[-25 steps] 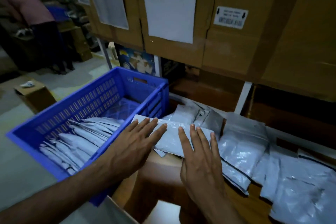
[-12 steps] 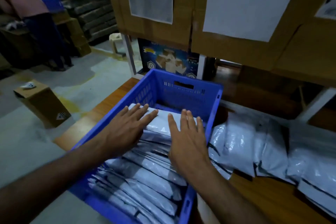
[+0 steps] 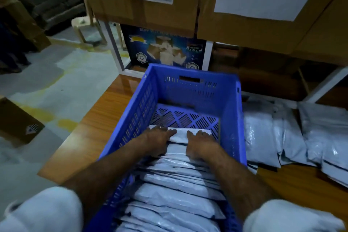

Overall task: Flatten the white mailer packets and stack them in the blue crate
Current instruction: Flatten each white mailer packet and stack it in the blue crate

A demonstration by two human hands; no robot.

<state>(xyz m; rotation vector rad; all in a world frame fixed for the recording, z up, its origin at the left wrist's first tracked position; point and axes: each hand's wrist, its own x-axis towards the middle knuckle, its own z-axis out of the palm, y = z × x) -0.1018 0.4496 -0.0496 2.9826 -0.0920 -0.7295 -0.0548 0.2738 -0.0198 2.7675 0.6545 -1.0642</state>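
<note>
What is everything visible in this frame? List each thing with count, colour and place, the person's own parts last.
blue crate: one, blue, on the wooden table, centre.
mailer in hand: one, white, at the far end of the row in the crate, under both hands.
stacked mailers: a row, exact count unclear, white, overlapping inside the crate's near part.
loose mailers: several, white, on the table right of the crate.
wooden table: one, brown, under the crate.
cardboard boxes: at least two, brown, with white sheets stuck on, behind the crate.
printed box: one, dark blue, behind the crate.
small carton: one, brown, on the floor at left.
stool: one, pale, far left.
left hand: on the mailer, fingers curled over its edge.
right hand: likewise.
</note>
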